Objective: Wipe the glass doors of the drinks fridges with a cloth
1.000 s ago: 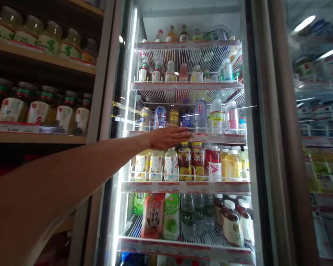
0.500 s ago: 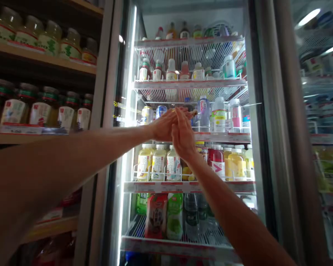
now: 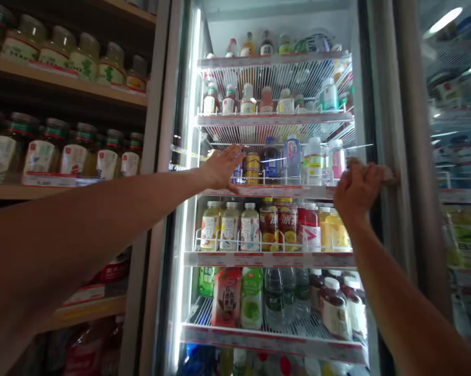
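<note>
My left hand (image 3: 223, 167) is in front of the lit drinks fridge, its fingers spread and nothing in it. Behind its fingertips are a gold can (image 3: 252, 168) and a dark blue bottle (image 3: 270, 161). Further right, my right hand (image 3: 358, 190) is closed around a crumpled tan cloth (image 3: 389, 175), which sticks out past the fingers near the door's right frame (image 3: 402, 209). Faint reflections suggest a glass pane between my hands and the bottles. Whether either hand touches it, I cannot tell.
Wooden shelves (image 3: 63, 83) with rows of jars and juice bottles stand on the left. Inside the fridge, wire shelves (image 3: 274, 118) carry many bottles, cans and pouches. Another glass-fronted cooler (image 3: 458, 193) is at the right edge.
My hands have come apart from the middle, where they overlapped. The right hand has moved right with the cloth; the left has shifted slightly left and spread its fingers.
</note>
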A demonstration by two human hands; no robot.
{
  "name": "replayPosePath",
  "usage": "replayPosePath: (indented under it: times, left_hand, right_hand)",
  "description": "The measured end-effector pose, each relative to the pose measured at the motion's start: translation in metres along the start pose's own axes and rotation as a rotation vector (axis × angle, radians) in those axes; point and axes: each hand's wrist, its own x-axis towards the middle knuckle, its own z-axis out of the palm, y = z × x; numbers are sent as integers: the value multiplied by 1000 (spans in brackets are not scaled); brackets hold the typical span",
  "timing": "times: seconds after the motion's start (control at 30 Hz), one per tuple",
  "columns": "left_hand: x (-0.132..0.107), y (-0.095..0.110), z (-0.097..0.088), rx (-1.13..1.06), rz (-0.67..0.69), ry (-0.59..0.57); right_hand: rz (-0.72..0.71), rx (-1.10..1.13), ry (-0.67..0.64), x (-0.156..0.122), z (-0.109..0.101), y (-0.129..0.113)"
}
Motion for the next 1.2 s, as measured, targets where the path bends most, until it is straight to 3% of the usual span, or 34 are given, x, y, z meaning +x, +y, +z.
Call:
replayPosePath:
  times: [0.1, 0.17, 0.2, 0.27, 0.33, 0.4, 0.47, 0.57, 0.63, 0.7, 0.83, 0.9, 1.0, 1.07, 1.13, 1.2]
  left_hand:
    - [-6, 13, -2, -20, -41, -17]
    - [-11, 24, -1, -51, -63, -36]
    - [-14, 29, 0, -64, -77, -48]
    - [-19, 39, 0, -83, -107, -74]
    - [-23, 47, 0, -91, -125, -99]
    - [-25, 52, -1, -91, -129, -105]
    - [-27, 56, 0, -86, -118, -103]
    - [-30, 61, 3, -80, -114, -91]
    - [-31, 63, 4, -82, -120, -91]
    - [-32, 65, 3, -72, -125, -95]
    - [-33, 65, 0, -56, -120, -110]
    - [-33, 64, 1, -58, -111, -102]
    - [-34, 63, 8, -61, -107, -65]
    - [-36, 64, 12, -66, -99, -57]
    - [-40, 65, 16, -65, -91, -52]
    - [-45, 67, 18, -61, -86, -62]
  right_hand:
    - [-141, 72, -48, -31, -4, -52]
    - [-415, 142, -242, -42, -6, -74]
    - [-496, 156, -323, -40, -7, -73]
    - [-426, 122, -348, -21, -9, -47]
    - [-101, 27, -183, 0, -14, -9]
    - [6, 5, -133, -4, -22, 17]
    - [-90, 55, -207, -44, -38, 20]
    - [-323, 140, -375, -126, -66, 4]
    - [-462, 133, -472, -146, -75, 1]
    - [-416, 57, -432, -123, -68, 9]
    - [-28, -86, -182, -42, -37, 11]
    - [-66, -24, -198, -46, -33, -10]
    - [-414, 148, -380, -99, -42, -49]
    - [-601, 202, -485, -119, -46, -63]
    - [-569, 164, -477, -104, -40, -62]
    - [-318, 70, -355, -68, -25, -57]
